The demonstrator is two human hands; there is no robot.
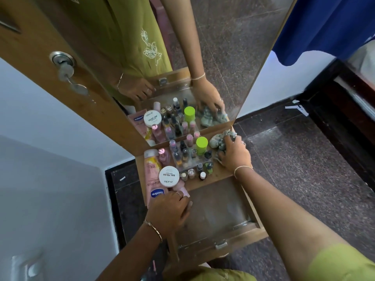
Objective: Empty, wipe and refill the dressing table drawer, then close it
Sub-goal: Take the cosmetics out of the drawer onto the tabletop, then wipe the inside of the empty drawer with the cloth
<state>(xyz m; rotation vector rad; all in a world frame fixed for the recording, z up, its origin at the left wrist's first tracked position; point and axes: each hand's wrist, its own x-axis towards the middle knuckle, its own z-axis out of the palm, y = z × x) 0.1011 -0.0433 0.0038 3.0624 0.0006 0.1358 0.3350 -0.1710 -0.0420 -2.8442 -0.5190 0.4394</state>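
Observation:
The wooden drawer [251, 218] is pulled out below the dressing table top [221, 173], and its inside looks bare and dusty. My right hand [235, 154] grips a crumpled grey-green cloth [218, 139] at the top's right end. My left hand [169, 209] rests on the drawer's left front corner, fingers curled at a pink tube [183, 191] lying there; I cannot tell whether it holds the tube. Crowded on the top are a Vaseline lotion bottle [151, 175], a white nail polish remover jar [169, 176], a lime-capped bottle [201, 146] and several small polish bottles [184, 157].
A mirror [213, 57] rises right behind the top and reflects the items and my hands. A wooden door with a lock and key [64, 65] stands at the left. Dark speckled floor [304, 159] surrounds the table; a blue curtain [324, 23] hangs at the upper right.

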